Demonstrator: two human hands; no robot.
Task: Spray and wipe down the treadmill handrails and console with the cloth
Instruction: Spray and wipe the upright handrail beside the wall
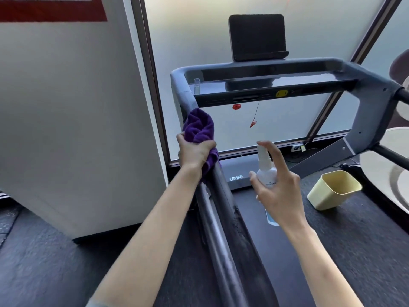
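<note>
frosted glass panels fill the background from 11 to 2 o'clock, with a white wall panel at 9 o'clock carrying a red band at its top. dark speckled floor runs along the bottom left.

grey treadmill frame with a dark glossy console (272, 84) spans the upper middle; a black tablet-like screen (257, 37) stands upright on its top edge. yellow oval button (281, 93) sits on the console's front face, and a red safety clip on a thin cord (253, 124) hangs below it.

left hand (194, 151), just left of centre, grips a bunched purple microfibre cloth (199, 126) and wraps it around the dark left handrail (218, 209), where the rail meets the grey upright. cloth touches the rail.

right hand (278, 191), at 4 o'clock from the cloth, holds a small white plastic spray bottle (265, 171) upright, fingers curled round its body, index finger raised over the nozzle. bottle is near the rail but apart from it.

pale yellow square plastic cup (334, 192) lies tilted on the black treadmill belt (354, 251) at 3 o'clock, well apart from both hands.
</note>
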